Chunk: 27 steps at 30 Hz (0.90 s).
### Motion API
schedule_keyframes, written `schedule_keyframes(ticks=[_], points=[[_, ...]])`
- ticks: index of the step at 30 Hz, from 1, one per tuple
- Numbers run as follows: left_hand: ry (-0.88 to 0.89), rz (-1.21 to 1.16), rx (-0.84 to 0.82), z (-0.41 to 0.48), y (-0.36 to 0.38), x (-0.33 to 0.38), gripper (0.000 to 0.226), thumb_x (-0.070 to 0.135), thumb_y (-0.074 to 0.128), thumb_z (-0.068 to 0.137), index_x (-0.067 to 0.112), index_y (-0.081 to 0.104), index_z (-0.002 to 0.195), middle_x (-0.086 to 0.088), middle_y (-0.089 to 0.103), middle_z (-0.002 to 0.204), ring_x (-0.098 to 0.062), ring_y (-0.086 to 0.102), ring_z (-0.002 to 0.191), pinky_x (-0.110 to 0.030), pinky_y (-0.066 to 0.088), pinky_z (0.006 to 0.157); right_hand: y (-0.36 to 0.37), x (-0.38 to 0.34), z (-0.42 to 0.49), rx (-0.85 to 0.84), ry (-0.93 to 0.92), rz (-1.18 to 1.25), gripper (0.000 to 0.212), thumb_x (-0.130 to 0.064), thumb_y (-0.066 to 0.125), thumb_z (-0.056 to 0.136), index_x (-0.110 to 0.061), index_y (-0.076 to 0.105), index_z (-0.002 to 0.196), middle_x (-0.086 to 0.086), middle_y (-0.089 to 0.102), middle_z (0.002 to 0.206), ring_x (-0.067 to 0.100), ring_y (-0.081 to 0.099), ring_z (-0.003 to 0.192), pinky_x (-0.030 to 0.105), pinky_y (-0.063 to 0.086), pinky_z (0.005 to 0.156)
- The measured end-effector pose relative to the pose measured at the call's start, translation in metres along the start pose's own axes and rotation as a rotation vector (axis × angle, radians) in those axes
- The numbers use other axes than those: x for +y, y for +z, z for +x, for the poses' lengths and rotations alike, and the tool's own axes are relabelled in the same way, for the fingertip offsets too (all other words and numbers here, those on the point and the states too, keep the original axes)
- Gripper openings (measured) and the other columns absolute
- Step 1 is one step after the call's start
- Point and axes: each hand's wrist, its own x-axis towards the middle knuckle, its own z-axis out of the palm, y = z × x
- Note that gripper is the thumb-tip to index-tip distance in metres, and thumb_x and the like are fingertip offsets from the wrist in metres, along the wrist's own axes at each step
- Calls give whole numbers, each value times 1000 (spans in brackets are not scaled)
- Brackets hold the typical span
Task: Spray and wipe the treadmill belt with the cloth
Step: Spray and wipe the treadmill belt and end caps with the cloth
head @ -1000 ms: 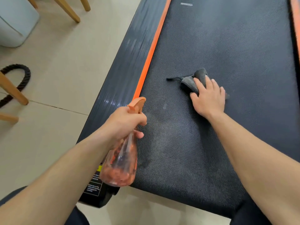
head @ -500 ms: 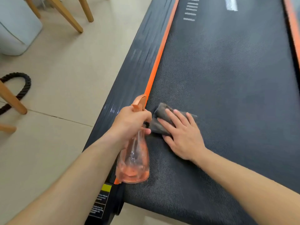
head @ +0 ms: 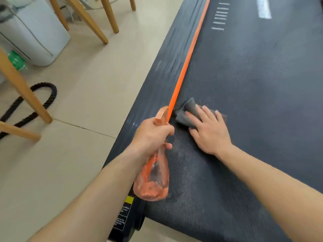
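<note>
Wiping step: your right hand [head: 208, 131], fingers spread, is pressing cloth [head: 187, 112] flat on treadmill belt [head: 262, 93] at frame centre, beside orange stripe [head: 185, 67]. Left hand [head: 152, 135] is gripping spray bottle [head: 153, 179]. Next move likely calling for fresh spray ahead.

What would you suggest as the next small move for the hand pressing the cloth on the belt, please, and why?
Probably sweep the right hand and the grey cloth away from the orange stripe, across the belt. The cloth sits bunched right against that stripe, with pale damp-looking patches on the belt nearer the person. The left hand holds the spray bottle clear.
</note>
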Motion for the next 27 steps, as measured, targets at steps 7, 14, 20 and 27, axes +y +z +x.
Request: schedule_keyframes(ticks=[7, 14, 20, 27], points=[[40, -34, 16, -3, -4, -8, 17, 6, 74, 79, 18, 72, 91, -1, 56, 80, -10, 56, 44, -43, 62, 76, 0, 3, -79, -139, -356, -115, 69, -49, 42, 85, -40, 38, 154, -1, 32, 166, 28, 34, 150, 54, 32, 117], [64, -42, -10, -16, -5, -17, 19, 13, 76, 74, 20, 71, 91, -2, 60, 90, -20, 64, 51, -39, 57, 72, -7, 14, 10, -35, 218, 29, 58, -48, 35, 101, -37, 30, 158, 5, 22, 169, 29, 19, 155, 55, 15, 123], [68, -40, -11, -12, 1, -27, 15, 13, 76, 67, 15, 70, 81, -5, 58, 89, -20, 59, 74, -27, 56, 55, 12, -46, -132, -38, -244, -18, 66, -48, 44, 87, -34, 44, 152, 5, 34, 165, 31, 34, 150, 57, 29, 118], [34, 76, -152, -5, 4, -24, 19, 14, 77, 74, 15, 69, 92, -5, 60, 99, -22, 67, 56, -25, 53, 56, 13, -9, -94, -59, -185, -62, 67, -46, 48, 88, -38, 38, 154, 0, 33, 165, 29, 33, 150, 55, 28, 118]])
